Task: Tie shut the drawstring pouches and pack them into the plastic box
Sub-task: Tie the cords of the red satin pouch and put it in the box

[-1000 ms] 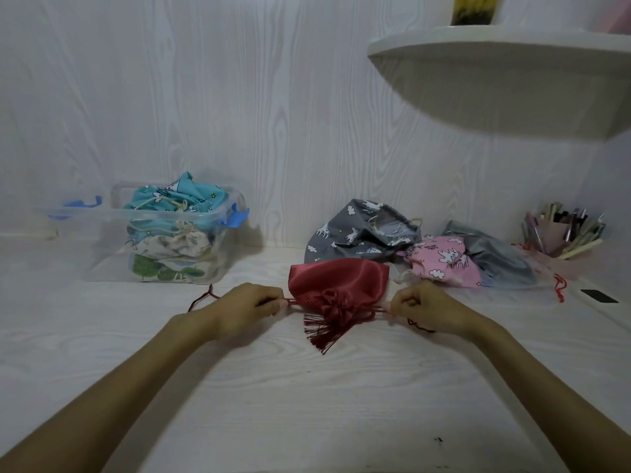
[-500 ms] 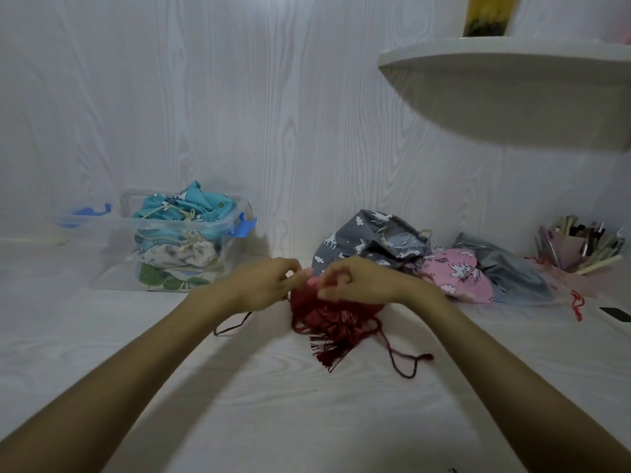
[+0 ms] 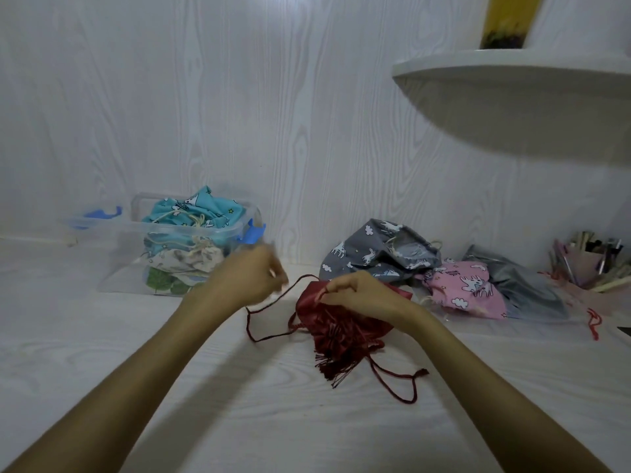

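Red pouch of glossy satin, mouth gathered into pleats, fringe at its near edge, lying mid-desk. Right hand rests on it, grip pinching the cord. Left hand, blurred, fingers curled on the cord's other stretch. Clear box at left holds tied pouches.

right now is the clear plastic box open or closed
Open. The clear plastic box has no lid on top, and a turquoise printed pouch sticks up above its rim.
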